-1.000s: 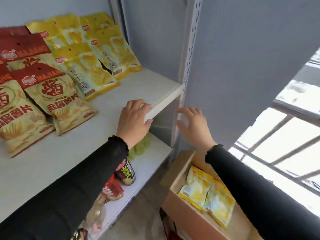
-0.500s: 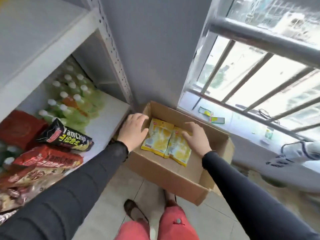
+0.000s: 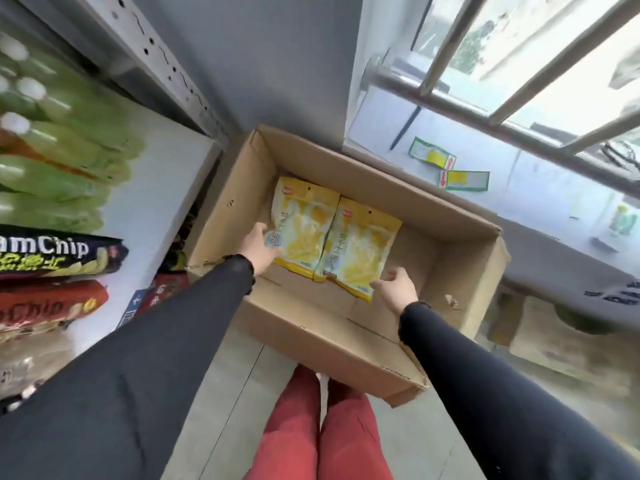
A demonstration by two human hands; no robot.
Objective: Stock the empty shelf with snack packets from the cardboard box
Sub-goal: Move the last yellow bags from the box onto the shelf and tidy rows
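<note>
Reaching down into the cardboard box (image 3: 346,320), we've got both hands on the last two yellow snack packets (image 3: 332,237) lying flat on the box floor, side by side and just overlapping, up toward the far left corner of the box. The rest of the box floor looks bare.

Our left hand (image 3: 258,249) is resting on the near left edge of the left packet (image 3: 303,225), fingers laid over it; we honestly can't tell if that grip is pinching the film yet or just touching it. Our right hand (image 3: 394,289) sits at the near right corner of the right packet (image 3: 362,249), fingers loosely spread, grip still wide and holding nothing as far as we can see.

These should handle like any chip bag: super light, puffy, crinkly soft film, kinda slick. Contents are probably brittle, so squeezing the middle is a bad idea. Best bet is pinching the flat sealed edge or a corner, or sliding fingers underneath and lifting flat. Since they overlap, lifting one may drag the other along, so maybe just scoop both.

Beside the box on the left, the lower shelf (image 3: 166,209) holds green bottles (image 3: 59,161) and dark chip bags (image 3: 59,254).
</note>
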